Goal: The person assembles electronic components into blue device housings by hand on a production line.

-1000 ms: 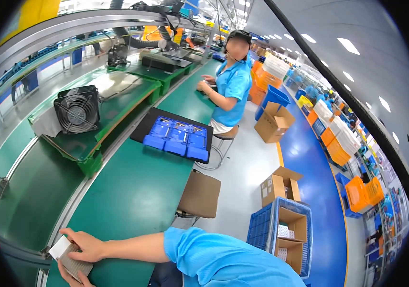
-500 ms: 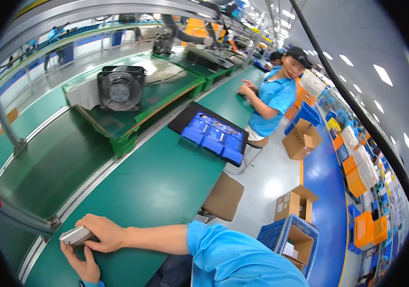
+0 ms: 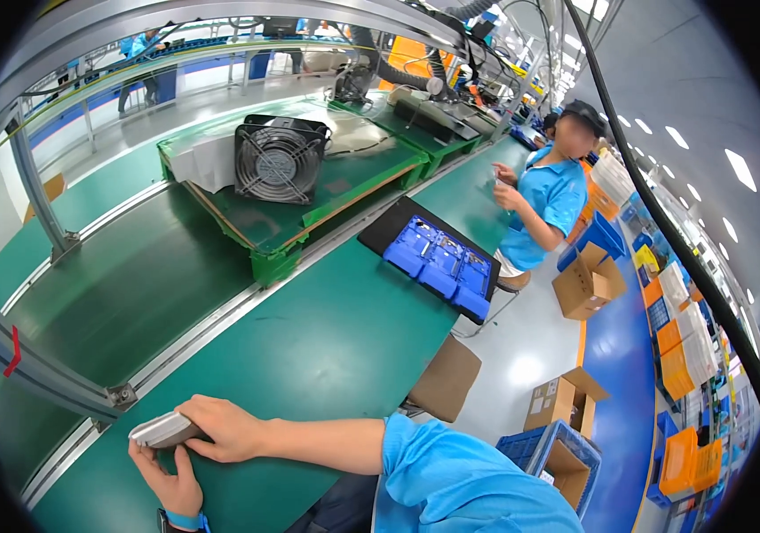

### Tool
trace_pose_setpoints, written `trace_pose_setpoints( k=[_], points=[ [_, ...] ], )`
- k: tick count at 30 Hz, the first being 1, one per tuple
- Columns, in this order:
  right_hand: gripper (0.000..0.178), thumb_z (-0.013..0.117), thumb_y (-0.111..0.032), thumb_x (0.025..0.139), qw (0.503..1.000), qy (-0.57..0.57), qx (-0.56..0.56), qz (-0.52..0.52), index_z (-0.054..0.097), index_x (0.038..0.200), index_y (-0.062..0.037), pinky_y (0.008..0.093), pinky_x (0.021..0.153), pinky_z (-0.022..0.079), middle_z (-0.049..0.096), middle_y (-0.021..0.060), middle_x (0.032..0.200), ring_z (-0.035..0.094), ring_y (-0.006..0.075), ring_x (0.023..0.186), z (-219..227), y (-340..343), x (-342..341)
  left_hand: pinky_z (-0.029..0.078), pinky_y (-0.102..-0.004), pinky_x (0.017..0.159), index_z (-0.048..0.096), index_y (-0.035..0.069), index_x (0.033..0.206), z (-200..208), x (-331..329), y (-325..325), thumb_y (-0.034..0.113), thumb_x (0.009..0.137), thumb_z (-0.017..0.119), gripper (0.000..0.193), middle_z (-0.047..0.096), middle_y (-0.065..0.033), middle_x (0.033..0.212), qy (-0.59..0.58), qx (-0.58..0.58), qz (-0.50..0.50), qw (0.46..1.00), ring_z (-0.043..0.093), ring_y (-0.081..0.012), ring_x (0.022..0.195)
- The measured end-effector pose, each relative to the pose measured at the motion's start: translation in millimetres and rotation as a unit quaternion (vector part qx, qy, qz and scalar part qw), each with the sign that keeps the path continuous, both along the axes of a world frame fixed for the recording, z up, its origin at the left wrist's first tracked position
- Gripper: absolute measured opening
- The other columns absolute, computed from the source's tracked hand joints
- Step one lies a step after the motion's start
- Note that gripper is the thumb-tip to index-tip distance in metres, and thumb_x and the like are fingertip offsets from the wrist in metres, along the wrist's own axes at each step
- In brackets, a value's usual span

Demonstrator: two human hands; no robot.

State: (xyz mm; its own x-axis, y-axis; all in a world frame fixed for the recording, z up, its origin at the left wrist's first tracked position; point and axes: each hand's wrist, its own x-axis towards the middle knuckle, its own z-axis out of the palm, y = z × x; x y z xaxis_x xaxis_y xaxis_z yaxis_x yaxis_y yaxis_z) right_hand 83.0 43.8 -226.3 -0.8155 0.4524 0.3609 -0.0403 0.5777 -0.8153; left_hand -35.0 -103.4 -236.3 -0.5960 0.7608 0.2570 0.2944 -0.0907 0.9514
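The right hand [image 3: 225, 429] grips one end of the flat grey-and-white stack [image 3: 165, 432] above the green table [image 3: 327, 355], and the left hand [image 3: 171, 484] pinches the other, likely keeping it steady.

Flat block [image 3: 167, 430], 8 o'clock: pale grey, whitish edge. 
Worktop [image 3: 309, 355], 7 o'clock: plain green. 
Sleeve [image 3: 469, 471], 5 o'clock: plain light blue. 
Fixture [image 3: 438, 264], 3 o'clock: bright blue; mat [image 3: 386, 224] beneath, black. 
Fan [image 3: 277, 163], half past 10: black, grey concentric rings. 
Tape strip [image 3: 12, 352], half past 8: red. 
Crates [image 3: 682, 457], 4 o'clock: orange.
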Motion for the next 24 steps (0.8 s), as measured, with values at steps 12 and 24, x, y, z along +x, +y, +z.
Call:
trace_pose_setpoints(
  k=[12, 24],
  points=[
    [0.041, 0.070, -0.007, 0.071, 0.994, 0.089, 0.068, 0.000, 0.055, 0.108, -0.0030, 0.0460, 0.084, 0.044, 0.059, 0.0146, 0.100, 0.054, 0.0370, 0.094, -3, 2, -5, 0.034, -0.0437, 0.113, 0.025, 0.000, 0.151, -7, -10, 2, 0.007, 0.094, 0.059, 0.067, 0.040, -0.0196, 0.149, 0.057, 0.071, -0.018, 0.996, 0.045, -0.0310, 0.133],
    [0.030, 0.073, -0.013, 0.066, 0.987, 0.127, 0.096, -0.022, 0.055, 0.089, -0.0069, 0.0443, 0.076, 0.041, 0.056, 0.0113, 0.087, 0.052, 0.0332, 0.087, -26, 3, -24, 0.043, -0.0466, 0.106, 0.036, -0.005, 0.142, 20, 0, 11, 0.011, 0.086, 0.075, 0.070, 0.050, -0.0231, 0.136, 0.058, 0.071, -0.027, 0.995, 0.054, -0.0333, 0.123]
  ],
)
